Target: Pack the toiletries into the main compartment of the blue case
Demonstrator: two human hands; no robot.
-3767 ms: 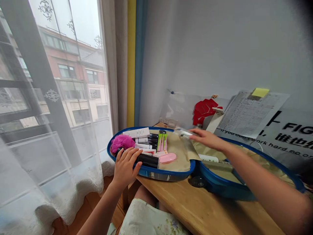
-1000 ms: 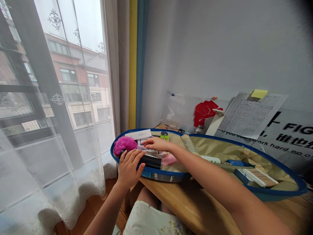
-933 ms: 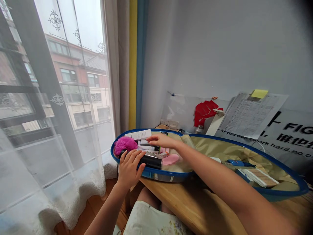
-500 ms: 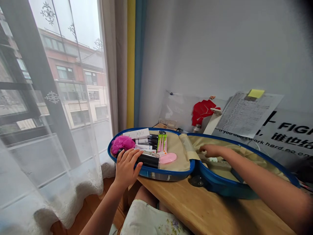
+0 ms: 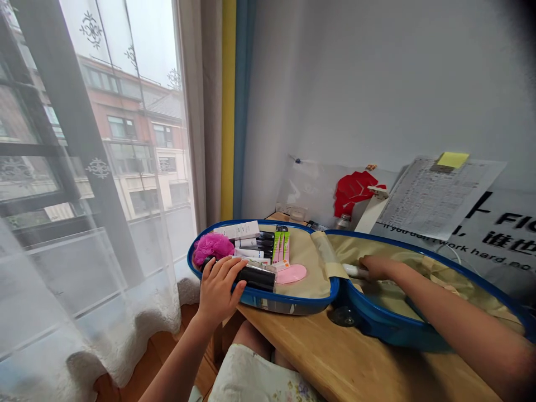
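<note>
A blue suitcase [image 5: 288, 306] with a beige lining lies open on a wooden desk. My left hand [image 5: 220, 285] rests at the near rim of its left half, fingers stretched over a black cylindrical container [image 5: 258, 277], thumb apart. Around it are a magenta bath puff [image 5: 214, 247], white boxes and tubes [image 5: 237, 229], green-and-pink slim packs [image 5: 281, 245] and a pink oval piece [image 5: 292, 273]. Inside the right half, my right hand [image 5: 374, 268] is closed on a white tube-like object [image 5: 354, 271]. The fingers partly hide that object.
The desk [image 5: 368, 357] lies under the suitcase. Sheer curtains [image 5: 142, 268] hang by the window on the left. Behind the suitcase are a red fist cutout [image 5: 355, 190], a printed sheet [image 5: 444, 195] and a lettered banner [image 5: 481, 245].
My right hand has shifted slightly right within the right half, and a white tube-like object now shows at its fingers. My left hand stays on the black container. The view has shifted slightly.
</note>
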